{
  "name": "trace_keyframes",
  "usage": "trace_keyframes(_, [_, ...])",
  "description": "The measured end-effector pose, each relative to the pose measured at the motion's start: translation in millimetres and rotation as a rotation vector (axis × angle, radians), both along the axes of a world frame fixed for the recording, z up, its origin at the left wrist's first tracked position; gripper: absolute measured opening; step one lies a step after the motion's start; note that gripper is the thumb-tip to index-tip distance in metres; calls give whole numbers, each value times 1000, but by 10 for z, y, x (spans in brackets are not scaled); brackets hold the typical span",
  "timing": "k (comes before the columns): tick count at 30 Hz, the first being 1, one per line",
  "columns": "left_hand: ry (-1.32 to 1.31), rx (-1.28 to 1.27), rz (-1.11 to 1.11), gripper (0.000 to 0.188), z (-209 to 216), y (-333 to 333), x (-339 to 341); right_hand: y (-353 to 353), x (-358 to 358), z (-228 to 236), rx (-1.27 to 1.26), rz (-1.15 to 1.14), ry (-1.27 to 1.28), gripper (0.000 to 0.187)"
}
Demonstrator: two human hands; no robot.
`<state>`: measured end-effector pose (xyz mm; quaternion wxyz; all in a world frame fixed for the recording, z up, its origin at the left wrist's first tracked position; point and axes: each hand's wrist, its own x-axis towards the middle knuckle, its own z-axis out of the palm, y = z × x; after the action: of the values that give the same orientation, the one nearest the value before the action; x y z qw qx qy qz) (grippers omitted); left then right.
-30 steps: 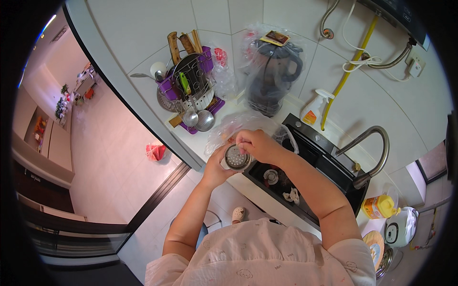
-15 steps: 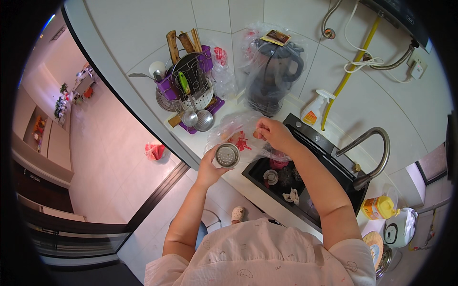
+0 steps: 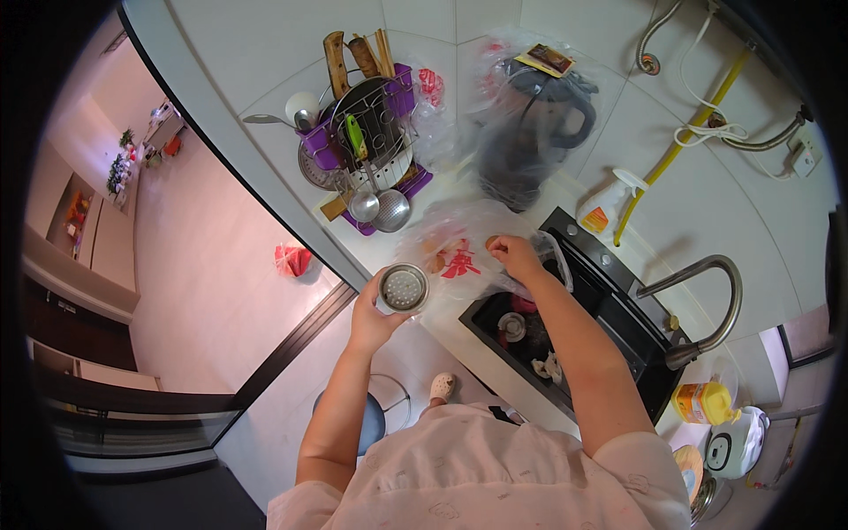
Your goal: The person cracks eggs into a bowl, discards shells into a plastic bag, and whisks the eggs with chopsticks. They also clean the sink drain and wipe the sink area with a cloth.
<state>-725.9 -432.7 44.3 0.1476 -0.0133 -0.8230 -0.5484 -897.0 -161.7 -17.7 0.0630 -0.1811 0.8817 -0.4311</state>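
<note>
"Silvery metal, that perforated cup (image 3: pixel 405 288), wouldn't you say? Where does it sit in the head view?"

"Just left of the frame's centre, mouth up, near the edge of the pale counter (image 3: pixel 440 325). The left hand (image 3: pixel 372 315) is clamped on it, wrapped round the outer wall."

"And the right hand (image 3: pixel 518 256)?"

"Right of centre, above the thin plastic bag (image 3: pixel 459 261) with the red print, beside the black sink (image 3: pixel 620 311). Its fingers curl in close. Something small and brownish shows at the tips, but I can't tell whether they pinch it."

"How would that cup handle?"

"Light enough for one hand, I'd guess, and stiff; the wall shouldn't give under a squeeze. If it's wet, that smooth side could turn slippery. It doesn't strike me as fragile."

"Where would you take hold?"

"Round the outside, just below the rim, thumb against one side and fingers against the other, leaving the mouth free. The bag is the opposite sort: soft, nearly weightless, quick to crumple and slide. I'd pinch that by a gathered edge."
</note>
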Motion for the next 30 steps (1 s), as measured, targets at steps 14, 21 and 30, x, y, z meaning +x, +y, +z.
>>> trace_keyframes(14, [-69,-20,94,78,-75,-320,153,-67,-407,-495,616,358,155,50])
trace_keyframes(21, [-44,-41,88,78,-40,-292,86,7,-487,-398,343,142,30,30])
trace_keyframes(30, [-67,-5,27,73,-13,-208,58,40,-137,-285,387,64,231,17])
